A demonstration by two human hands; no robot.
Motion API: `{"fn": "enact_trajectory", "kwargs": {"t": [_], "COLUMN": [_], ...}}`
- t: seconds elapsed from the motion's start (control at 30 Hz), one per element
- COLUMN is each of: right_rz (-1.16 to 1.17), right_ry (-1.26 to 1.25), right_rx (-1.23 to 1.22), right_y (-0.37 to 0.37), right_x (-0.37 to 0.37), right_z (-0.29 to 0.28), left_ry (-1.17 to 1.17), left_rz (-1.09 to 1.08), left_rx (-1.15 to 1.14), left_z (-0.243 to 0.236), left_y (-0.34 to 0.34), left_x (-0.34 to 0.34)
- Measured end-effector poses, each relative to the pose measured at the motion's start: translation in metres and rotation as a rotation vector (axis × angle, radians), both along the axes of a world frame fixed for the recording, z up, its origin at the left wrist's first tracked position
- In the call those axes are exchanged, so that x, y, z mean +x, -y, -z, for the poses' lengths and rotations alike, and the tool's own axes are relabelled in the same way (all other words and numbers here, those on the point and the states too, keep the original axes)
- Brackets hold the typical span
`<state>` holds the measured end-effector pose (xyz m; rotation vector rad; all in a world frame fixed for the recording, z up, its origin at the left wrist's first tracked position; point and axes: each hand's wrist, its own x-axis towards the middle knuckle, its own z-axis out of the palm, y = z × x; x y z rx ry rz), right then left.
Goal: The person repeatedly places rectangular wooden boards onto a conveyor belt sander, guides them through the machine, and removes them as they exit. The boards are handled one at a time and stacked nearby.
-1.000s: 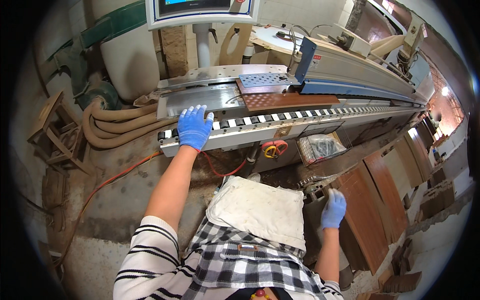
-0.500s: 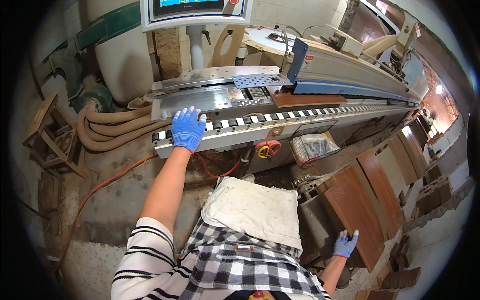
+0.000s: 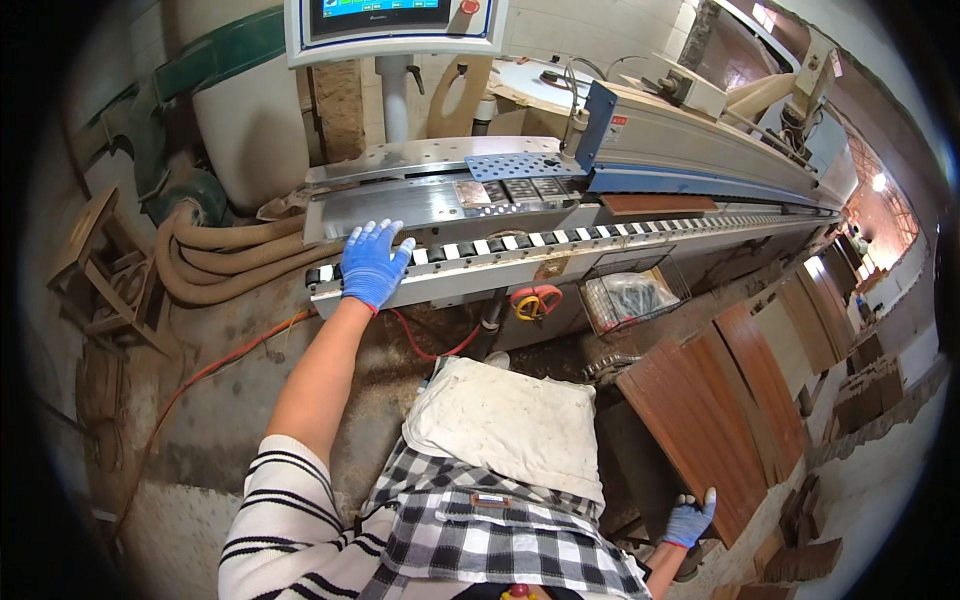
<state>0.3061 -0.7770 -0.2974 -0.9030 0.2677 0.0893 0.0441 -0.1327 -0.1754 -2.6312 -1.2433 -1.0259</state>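
Note:
My left hand (image 3: 374,265), in a blue glove with pale fingertips, lies spread on the near end of the roller rail (image 3: 520,250) along the machine's front. At the lower right, my right hand (image 3: 689,520), gloved the same way, grips the near edge of a reddish-brown wooden board (image 3: 690,420); its thumb lies over the face and the other fingers are at the side edge. That board rests on a stack beside me. A narrow brown board (image 3: 658,204) sits in the machine, under the blue edge of its long beam (image 3: 700,181).
A control panel (image 3: 395,30) on a post stands behind the machine. Brown hoses (image 3: 225,260) and a wooden stool (image 3: 100,265) are at left. A wire basket (image 3: 632,298) hangs below the rail. A red hose (image 3: 215,370) crosses the floor; more boards (image 3: 765,385) lie at right.
The board in the machine has slid right, away from my left hand. The board at my right hand has shifted left on its stack. My left hand has barely moved.

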Motion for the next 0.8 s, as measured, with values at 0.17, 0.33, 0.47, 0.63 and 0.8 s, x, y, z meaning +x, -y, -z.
{"fn": "enact_trajectory", "kwargs": {"t": [0.17, 0.33, 0.47, 0.63, 0.8], "right_rz": [-0.323, -0.668, -0.960, -1.193, -1.296], "right_ry": [0.091, 0.096, 0.221, -0.090, 0.084], "right_rx": [0.098, 0.123, 0.020, 0.296, 0.367], "right_y": [-0.079, -0.228, -0.331, -0.423, -0.431], "right_x": [-0.001, -0.025, -0.038, -0.059, -0.073], "right_z": [-0.036, -0.086, -0.095, -0.106, -0.117], "left_ry": [0.114, 0.015, -0.233, -0.197, -0.188], "left_rz": [0.193, 0.508, 0.409, 0.128, -0.115], "left_rx": [-0.151, -0.075, 0.010, 0.084, -0.064], "left_z": [-0.015, -0.044, -0.044, -0.017, -0.009], "left_y": [0.033, 0.098, 0.106, 0.062, 0.016], "left_x": [-0.018, -0.038, -0.059, -0.098, -0.107]}}
